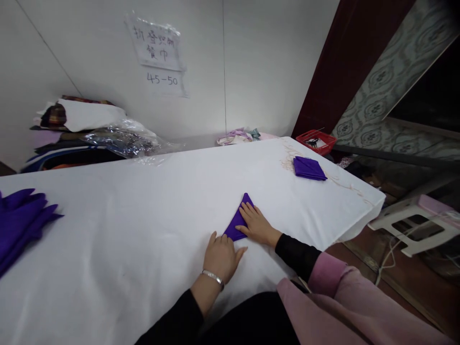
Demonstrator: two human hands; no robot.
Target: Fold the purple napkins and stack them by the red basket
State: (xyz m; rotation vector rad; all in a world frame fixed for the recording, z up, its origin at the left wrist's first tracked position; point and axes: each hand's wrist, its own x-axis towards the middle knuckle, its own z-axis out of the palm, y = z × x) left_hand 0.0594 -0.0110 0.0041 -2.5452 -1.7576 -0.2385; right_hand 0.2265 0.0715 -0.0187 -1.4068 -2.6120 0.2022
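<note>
A purple cloth napkin [235, 228], folded into a narrow triangle, lies on the white tablecloth [151, 225] with its tip pointing away from me. My right hand [254, 225] rests flat on its right side, fingers spread. At the near left corner is my left hand [220, 257], its fingers curled onto the cloth's edge and the thumb sticking out to the right; the fingertips are partly hidden. Farther right lies a flat folded purple napkin [309, 168]. Several pointed folds of purple cloth [25, 220] show at the left edge.
Behind the table's left side sits a heap of fabrics [89, 117] with clear plastic. A handwritten sign [156, 52] hangs on the wall. Past the far right corner stands a red basket [318, 142]; a white and pink stool [419, 220] with a cable is on the right.
</note>
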